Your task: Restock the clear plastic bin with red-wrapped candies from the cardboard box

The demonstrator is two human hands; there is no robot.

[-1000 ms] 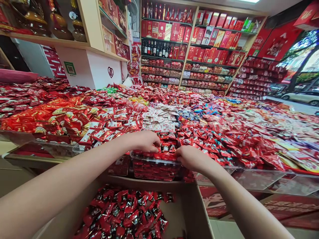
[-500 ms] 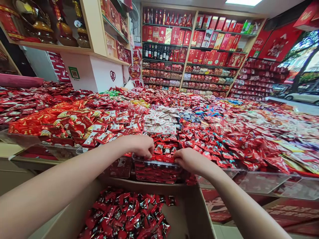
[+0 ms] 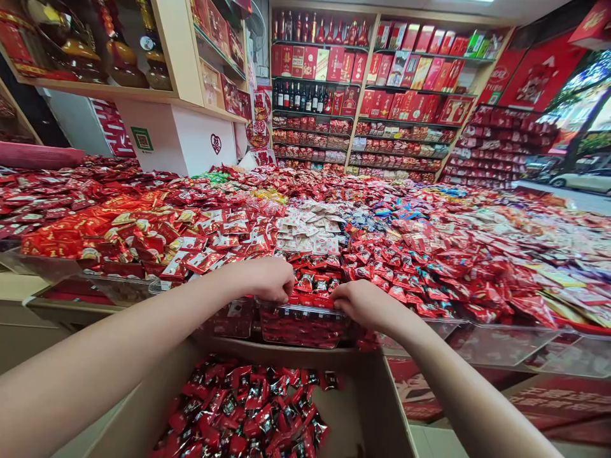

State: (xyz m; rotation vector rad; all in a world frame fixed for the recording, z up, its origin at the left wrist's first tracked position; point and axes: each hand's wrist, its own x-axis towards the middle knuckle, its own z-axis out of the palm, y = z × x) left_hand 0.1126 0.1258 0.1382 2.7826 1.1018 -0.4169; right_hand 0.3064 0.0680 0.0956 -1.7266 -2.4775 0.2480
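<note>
Both hands are down in the clear plastic bin at the front edge of the candy display, left hand and right hand curled over the red-and-black wrapped candies heaped in it. Can't tell if the fingers actually pinch any. Looks like the levelling stage, with a cardboard box of the same candy right below; I'd go gently so nothing spills.

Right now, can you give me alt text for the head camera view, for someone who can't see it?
Two bare hands, left hand and right hand, rest on red-and-black wrapped candies heaped in a clear plastic display bin, at the near edge of a wide shop counter covered in red sweets. Below sits an open cardboard box of the same candies; shelves of red gift boxes line the back wall.
</note>
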